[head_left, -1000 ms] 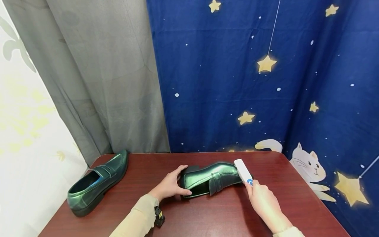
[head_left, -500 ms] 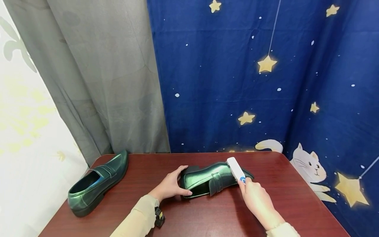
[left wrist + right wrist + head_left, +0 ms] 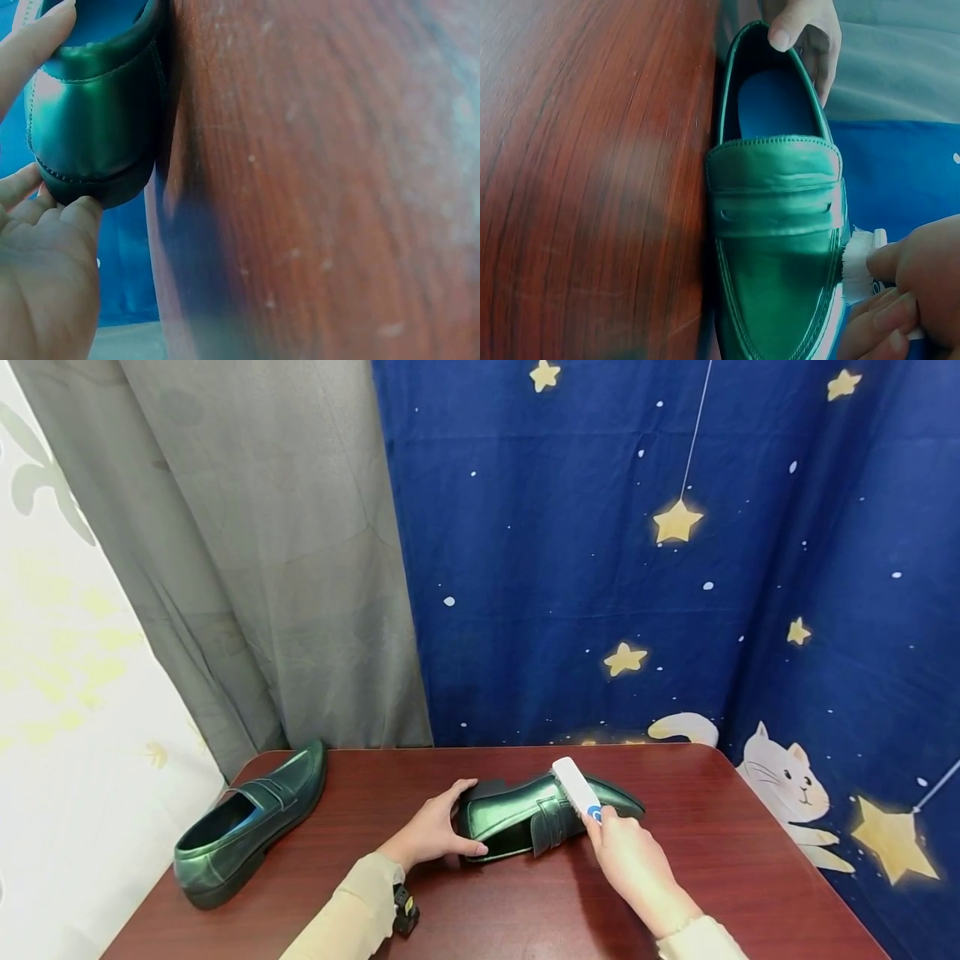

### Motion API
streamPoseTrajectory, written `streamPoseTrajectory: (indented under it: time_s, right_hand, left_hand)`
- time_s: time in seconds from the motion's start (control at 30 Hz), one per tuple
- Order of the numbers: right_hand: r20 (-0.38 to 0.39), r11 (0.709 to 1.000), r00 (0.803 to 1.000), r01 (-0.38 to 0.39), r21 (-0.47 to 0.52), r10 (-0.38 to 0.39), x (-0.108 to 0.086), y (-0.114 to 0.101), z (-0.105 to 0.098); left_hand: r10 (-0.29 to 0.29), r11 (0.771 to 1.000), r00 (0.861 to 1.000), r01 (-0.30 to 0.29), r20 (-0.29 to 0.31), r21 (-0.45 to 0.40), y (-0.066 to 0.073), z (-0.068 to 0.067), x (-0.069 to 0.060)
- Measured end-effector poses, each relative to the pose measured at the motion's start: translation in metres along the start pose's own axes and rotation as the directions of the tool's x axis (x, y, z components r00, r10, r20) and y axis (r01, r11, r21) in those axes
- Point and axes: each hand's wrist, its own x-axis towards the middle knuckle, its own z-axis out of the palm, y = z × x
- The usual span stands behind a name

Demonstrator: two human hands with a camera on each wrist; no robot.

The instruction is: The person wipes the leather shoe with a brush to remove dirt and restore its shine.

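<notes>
A dark green loafer (image 3: 525,814) lies tipped on its side on the table, toe to the right. My left hand (image 3: 435,831) grips its heel end, thumb at the opening rim and fingers round the back, also visible in the left wrist view. My right hand (image 3: 633,868) holds a white brush (image 3: 576,787) by its handle. In the right wrist view the brush's white bristles (image 3: 857,264) touch the shoe's side, close to the strap across the upper (image 3: 776,214).
A second green loafer (image 3: 255,818) rests at the left of the reddish-brown table (image 3: 487,918). Behind the table hang a grey curtain (image 3: 285,560) and a blue curtain (image 3: 540,568) with stars. A small black device (image 3: 406,910) is at my left wrist.
My right hand and the brush have moved left along the shoe, from near the toe towards the strap, uncovering the toe. My left hand and the shoe have stayed in place.
</notes>
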Motion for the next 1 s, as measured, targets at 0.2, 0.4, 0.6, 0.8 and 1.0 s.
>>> streamPoseTrajectory:
  time_s: [0.2,0.4,0.6,0.8,1.0]
  right_hand:
    - [-0.023,0.999,0.999,0.039,-0.019,-0.039,-0.001,-0.010,0.006]
    - [-0.037,0.998,0.998,0.054,-0.036,-0.055,-0.001,-0.018,0.007]
    - [-0.013,0.997,0.998,0.059,-0.041,-0.060,-0.001,-0.026,0.004]
    - [-0.027,0.997,0.997,0.071,-0.044,-0.072,0.000,-0.031,0.007]
    - [-0.065,0.994,0.993,0.099,-0.050,-0.102,-0.001,-0.037,0.011]
  left_hand:
    - [0.005,1.000,1.000,-0.005,-0.002,0.003,-0.001,0.001,-0.001]
    - [0.012,1.000,1.000,-0.012,-0.009,0.025,-0.002,0.002,0.000]
    - [0.016,1.000,1.000,-0.016,-0.011,-0.003,-0.002,0.002,0.000]
    - [0.012,1.000,1.000,-0.012,-0.011,-0.012,-0.001,0.001,0.000]
    - [0.009,1.000,1.000,-0.009,-0.010,-0.007,0.000,0.001,-0.001]
